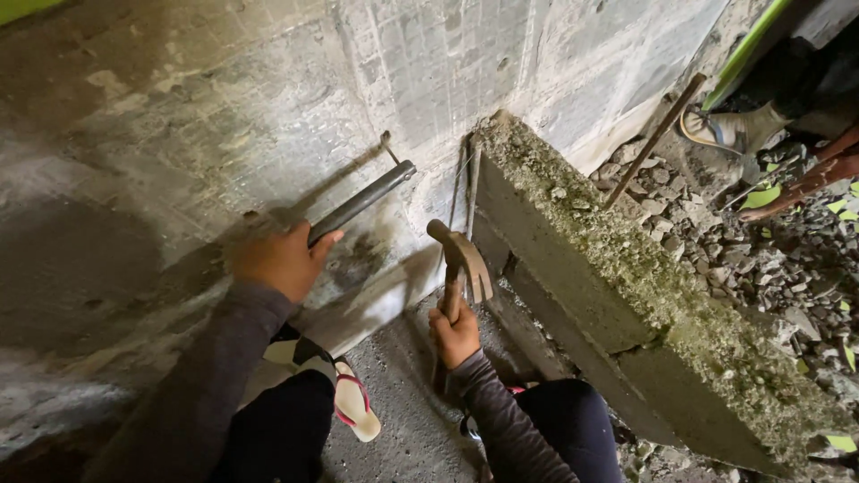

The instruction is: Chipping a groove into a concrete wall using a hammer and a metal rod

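My left hand (279, 260) grips a dark metal pipe (367, 199) whose far end fits over a thin bent steel rod (388, 145) sticking out of the concrete wall (224, 107). My right hand (455, 334) holds a claw hammer (462, 261) by its wooden handle, head up, just in front of thin upright steel rods (471, 192) at the wall's corner. Both arms wear dark long sleeves. I am crouched, knees in dark trousers at the bottom of the view.
A rough, mossy concrete ledge (626, 277) runs from the corner toward the lower right. Rubble (769, 259) lies beyond it, with a long rusty rod (651, 141) leaning there. Another person's sandalled foot (729, 130) is at the upper right. My own sandal (353, 404) rests on the floor.
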